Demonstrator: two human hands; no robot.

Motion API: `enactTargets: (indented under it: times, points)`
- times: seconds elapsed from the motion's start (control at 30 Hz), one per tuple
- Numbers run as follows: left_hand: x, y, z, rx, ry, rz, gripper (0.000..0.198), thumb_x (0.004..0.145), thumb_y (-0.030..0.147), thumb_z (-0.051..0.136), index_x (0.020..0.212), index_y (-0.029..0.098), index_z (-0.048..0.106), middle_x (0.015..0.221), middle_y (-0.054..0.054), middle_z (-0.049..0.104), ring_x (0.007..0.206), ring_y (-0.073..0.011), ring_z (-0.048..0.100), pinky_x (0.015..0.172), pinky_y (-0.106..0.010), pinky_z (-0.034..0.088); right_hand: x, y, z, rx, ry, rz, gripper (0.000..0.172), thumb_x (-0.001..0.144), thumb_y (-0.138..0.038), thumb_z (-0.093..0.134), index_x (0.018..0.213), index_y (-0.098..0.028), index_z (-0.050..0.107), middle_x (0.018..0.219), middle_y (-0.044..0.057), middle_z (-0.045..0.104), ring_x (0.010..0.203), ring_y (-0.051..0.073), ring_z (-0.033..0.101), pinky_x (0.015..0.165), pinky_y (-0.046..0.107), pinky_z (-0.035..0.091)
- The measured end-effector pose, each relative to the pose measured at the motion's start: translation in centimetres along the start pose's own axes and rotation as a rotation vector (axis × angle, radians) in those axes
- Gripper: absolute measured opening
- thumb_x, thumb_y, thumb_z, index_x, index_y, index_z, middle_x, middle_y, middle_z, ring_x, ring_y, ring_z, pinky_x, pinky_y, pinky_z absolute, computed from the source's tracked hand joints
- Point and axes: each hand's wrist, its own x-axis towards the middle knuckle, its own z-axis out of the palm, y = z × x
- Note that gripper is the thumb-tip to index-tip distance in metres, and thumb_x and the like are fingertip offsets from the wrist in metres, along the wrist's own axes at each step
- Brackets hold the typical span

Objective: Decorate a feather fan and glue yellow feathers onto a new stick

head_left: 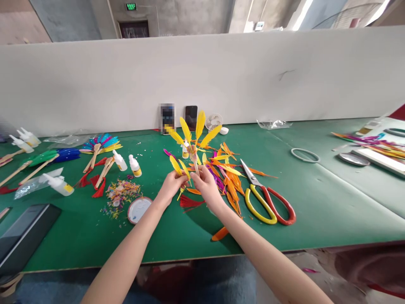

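In the middle of the head view, my right hand (206, 188) is closed around the pale stick handle of a small feather fan (200, 126). Several yellow feathers spread upward from the fan's top. A red tassel (190, 203) hangs below the hand. Beside it on the left, my left hand (173, 185) pinches a couple of loose yellow feathers (176, 164), held close to the fan's handle. Orange, purple and yellow feathers (233, 183) lie in a loose pile just behind and right of the hands. Fingers partly hide the lower handle.
Large scissors (265, 198) with yellow and red handles lie right of the pile. Glue bottles (135, 166), coloured scraps (122, 194), a round lid (139, 210) and feather fans (100, 145) are on the left. Phones (191, 116) and a small fan (214, 121) stand against the white partition.
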Motion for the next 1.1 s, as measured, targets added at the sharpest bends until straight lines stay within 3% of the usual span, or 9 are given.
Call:
enactTargets:
  times: [0.27,0.47,0.6,0.77,0.97,1.1]
  points:
    - [-0.2,0.0,0.0,0.023,-0.064,0.023,0.013,0.068,0.023,0.062,0.071,0.013,0.054,0.050,0.002,0.058,0.040,-0.0108,0.053,0.042,-0.021,0.036,0.2,0.2,-0.3,0.002,0.091,0.015,0.015,0.066,-0.031,0.051,0.076,-0.019,0.049,0.049,-0.010,0.030,0.041,0.006,0.025,0.040,0.021,0.020]
    - [-0.4,0.1,0.3,-0.020,-0.066,0.023,0.005,0.068,0.018,0.059,0.069,0.013,0.057,0.053,0.001,0.061,0.043,-0.0107,0.055,0.045,-0.021,0.039,0.1,-0.2,-0.3,0.000,0.106,0.069,0.030,0.063,-0.035,0.058,0.086,-0.017,0.053,0.048,-0.011,0.030,0.040,0.005,0.025,0.040,0.021,0.019]
    - [-0.6,0.0,0.3,-0.052,-0.094,0.064,0.014,0.065,0.022,0.062,0.075,0.014,0.058,0.056,0.001,0.062,0.044,-0.0106,0.055,0.045,-0.020,0.039,0.1,-0.5,-0.2,-0.024,0.043,0.082,0.026,0.060,-0.037,0.060,0.075,-0.015,0.055,0.044,-0.010,0.032,0.039,0.005,0.026,0.039,0.021,0.020]
    - [-0.6,0.3,0.3,-0.059,-0.128,0.053,0.018,0.063,0.028,0.064,0.072,0.012,0.059,0.059,-0.002,0.063,0.045,-0.0110,0.055,0.046,-0.022,0.040,0.4,-0.1,-0.5,-0.058,0.074,0.033,0.022,0.062,-0.037,0.059,0.061,-0.017,0.049,0.047,-0.007,0.040,0.040,0.005,0.028,0.039,0.021,0.021]
    - [-0.4,0.4,-0.3,-0.133,0.047,0.126,0.027,0.066,0.040,0.061,0.073,0.014,0.060,0.067,-0.003,0.063,0.054,-0.0104,0.057,0.053,-0.021,0.041,0.5,0.4,-1.0,-0.064,0.182,0.012,0.020,0.067,-0.036,0.056,0.064,-0.019,0.046,0.050,-0.008,0.033,0.043,0.006,0.028,0.041,0.022,0.023]
    - [0.1,0.0,-1.0,-0.110,0.144,0.227,0.033,0.069,0.047,0.057,0.080,0.017,0.065,0.063,0.001,0.054,0.050,-0.0062,0.046,0.047,-0.019,0.034,0.5,0.3,-1.0,-0.015,0.264,0.070,0.016,0.066,-0.031,0.055,0.072,-0.020,0.045,0.053,-0.009,0.032,0.043,0.006,0.028,0.042,0.022,0.024]
